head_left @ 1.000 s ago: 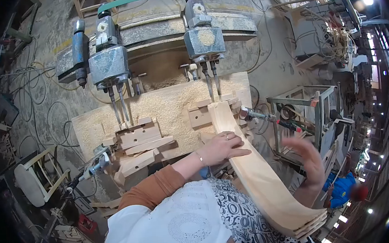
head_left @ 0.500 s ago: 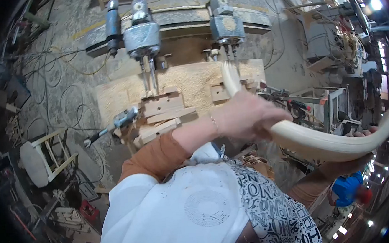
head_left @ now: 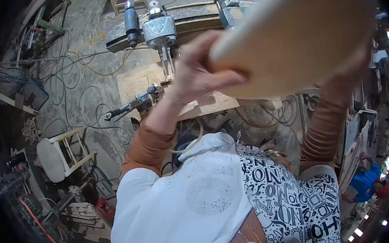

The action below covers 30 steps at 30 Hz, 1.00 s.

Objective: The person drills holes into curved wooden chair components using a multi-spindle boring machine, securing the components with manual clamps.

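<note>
I hold a long curved wooden piece [head_left: 288,36] up close to the camera, where it fills the upper right of the view. My left hand [head_left: 200,73] grips its left end, fingers wrapped under the edge. My right hand [head_left: 346,75] holds the other end, mostly hidden behind the wood. Behind the piece stands the twin-head drilling machine [head_left: 159,28], its bits hanging over a sawdust-covered work table [head_left: 136,82] with wooden jig blocks.
A clamp lever [head_left: 129,106] sticks out at the table's left. A white chair frame [head_left: 62,152] stands on the floor to the left amid cables and wood scraps. A person in blue [head_left: 366,183] is at the far lower right beside stacked chair parts.
The curved piece has left the jig and risen towards the camera. My right hand has taken hold of its far end, and my view has shifted left.
</note>
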Available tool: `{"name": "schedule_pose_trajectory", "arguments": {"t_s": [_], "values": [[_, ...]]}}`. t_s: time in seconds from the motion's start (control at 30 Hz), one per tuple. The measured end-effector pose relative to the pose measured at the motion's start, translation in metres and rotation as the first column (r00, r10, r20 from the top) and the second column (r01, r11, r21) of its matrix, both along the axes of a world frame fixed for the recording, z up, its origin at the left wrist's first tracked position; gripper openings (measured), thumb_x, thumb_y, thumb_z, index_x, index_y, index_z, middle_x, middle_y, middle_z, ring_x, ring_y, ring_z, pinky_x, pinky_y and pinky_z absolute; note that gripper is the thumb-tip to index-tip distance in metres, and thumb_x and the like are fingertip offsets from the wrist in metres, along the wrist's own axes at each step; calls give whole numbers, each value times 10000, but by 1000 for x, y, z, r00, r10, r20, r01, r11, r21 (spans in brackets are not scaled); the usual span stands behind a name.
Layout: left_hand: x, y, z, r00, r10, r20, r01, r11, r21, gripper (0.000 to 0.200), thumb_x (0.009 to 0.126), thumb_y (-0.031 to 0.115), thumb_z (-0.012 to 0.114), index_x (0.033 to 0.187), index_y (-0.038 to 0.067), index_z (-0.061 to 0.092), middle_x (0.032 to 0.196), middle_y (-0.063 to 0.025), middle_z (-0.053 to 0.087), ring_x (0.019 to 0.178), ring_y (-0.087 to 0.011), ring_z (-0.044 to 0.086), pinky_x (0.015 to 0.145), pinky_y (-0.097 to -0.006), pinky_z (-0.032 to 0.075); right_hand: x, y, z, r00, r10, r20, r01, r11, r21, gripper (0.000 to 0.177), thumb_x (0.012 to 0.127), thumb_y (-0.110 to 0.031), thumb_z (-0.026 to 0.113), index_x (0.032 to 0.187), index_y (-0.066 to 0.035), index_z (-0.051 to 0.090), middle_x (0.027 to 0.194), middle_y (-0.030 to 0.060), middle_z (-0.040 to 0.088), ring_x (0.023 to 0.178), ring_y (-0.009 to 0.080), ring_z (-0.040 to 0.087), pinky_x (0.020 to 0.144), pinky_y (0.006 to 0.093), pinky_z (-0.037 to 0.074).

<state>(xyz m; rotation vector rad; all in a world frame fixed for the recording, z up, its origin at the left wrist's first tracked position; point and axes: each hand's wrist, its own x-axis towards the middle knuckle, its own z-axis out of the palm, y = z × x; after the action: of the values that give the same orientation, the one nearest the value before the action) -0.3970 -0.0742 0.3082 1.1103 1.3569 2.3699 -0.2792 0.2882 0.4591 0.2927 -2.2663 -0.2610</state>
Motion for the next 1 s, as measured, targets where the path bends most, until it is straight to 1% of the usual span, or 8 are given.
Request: {"name": "schedule_pose_trajectory", "arguments": {"t_s": [0.07,0.13,0.17,0.2,0.23,0.33,0.63,1.0], "values": [[-13,-36,14,993,112,-19,-110,991,77,495,784,135,860,1206,-5,641,1048,-63,714,906,-125,685,813,-282,580,-74,-133,-77,867,492,85,-298,647,-702,293,954,-190,651,1194,-23,656,1152,112,689,985,220,674,815,311,540],[-23,-76,0,957,269,106,-285,940,186,476,836,222,817,1211,-5,631,1069,-64,710,920,-143,694,815,-289,594,-90,-161,-137,550,806,-221,-185,-140,-973,171,971,-140,652,1116,-64,702,1064,34,719,929,123,659,749,242,525],[-22,-86,11,934,337,118,-356,898,257,496,849,209,804,1249,-13,612,1095,-79,708,951,-168,698,823,-312,602,-89,-179,-163,569,822,-7,58,-49,-997,115,928,-81,690,1027,-87,748,993,34,726,883,133,673,747,256,537],[-24,-115,5,947,151,284,-248,903,350,546,896,258,760,1319,-25,565,1165,-109,691,1030,-196,688,835,-332,604,-91,-194,-196,523,761,385,63,416,-907,110,904,-100,717,1005,-94,760,1015,53,723,868,144,684,770,292,561],[-24,-130,16,875,216,433,-358,891,280,609,969,364,662,1388,-43,490,1110,-140,681,988,-224,682,834,-373,611,-91,-212,-229,368,863,346,76,343,-936,115,877,-122,744,989,-110,765,999,67,710,822,172,693,730,326,562],[-14,-168,38,991,87,99,-117,926,358,645,1015,381,557,1469,-36,366,813,-105,566,685,-200,606,654,-338,548,-97,-255,-281,137,686,715,-224,725,-652,163,871,-154,702,1005,-199,782,1001,64,674,1006,271,659,821,393,551],[49,-251,40,989,101,110,-140,883,447,368,1068,219,454,1347,-21,479,760,-57,560,659,-155,617,698,-300,490,-134,-307,-356,32,642,766,-690,569,-448,168,862,-256,610,884,-253,777,865,47,679,871,263,692,686,424,559],[94,-290,3,946,264,186,-321,703,635,309,1074,200,421,1295,4,511,714,-50,593,613,-162,639,657,-306,524,-145,-301,-335,-112,501,858,-732,542,-412,84,876,-222,615,924,-182,672,923,60,550,891,260,635,719,423,529]]}}
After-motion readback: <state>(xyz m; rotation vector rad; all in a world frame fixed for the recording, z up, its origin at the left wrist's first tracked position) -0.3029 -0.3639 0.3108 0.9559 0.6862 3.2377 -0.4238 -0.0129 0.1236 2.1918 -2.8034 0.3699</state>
